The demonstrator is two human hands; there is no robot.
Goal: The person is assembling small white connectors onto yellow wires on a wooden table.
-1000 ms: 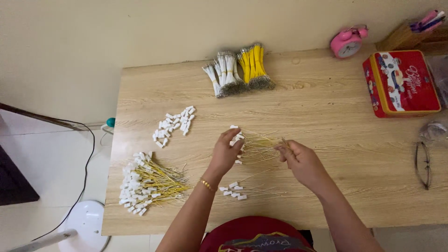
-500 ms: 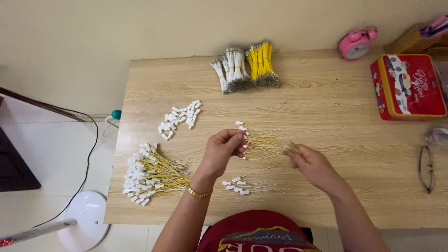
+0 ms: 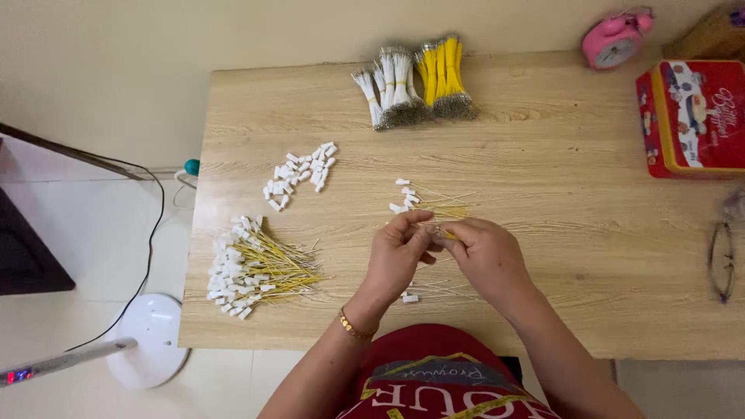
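While both hands meet over the middle of the wooden table [image 3: 590, 256], the left hand [image 3: 397, 256] and right hand [image 3: 485, 260] pinch a thin yellow wire [image 3: 444, 231] between their fingertips, so both are gripping it, close together and nearly touching. A gold bracelet [image 3: 353, 326] sits on the left wrist. Just under the hands lie a couple of loose white connectors [image 3: 409, 297] with pale wires.

Over to the left, near the table's front edge, there's a big pile of finished wires [image 3: 256, 268], yellow leads with white plugs all bunched at one end. Right behind the hands is a small scatter of wires and plugs [image 3: 423, 200], and further left-back a loose heap of white plugs [image 3: 299, 174].

On the right edge a pair of glasses [image 3: 722, 260] lies flat. Further back on that side sits a red rectangular tin [image 3: 691, 116] with a yellow rim and a printed picture lid. At the far edge are bundles of white wires [image 3: 388, 93] just beside yellow wire bundles [image 3: 444, 77], and a pink alarm clock [image 3: 615, 39] in the back right corner. Down on the floor to the left stands a white fan base [image 3: 151, 337].
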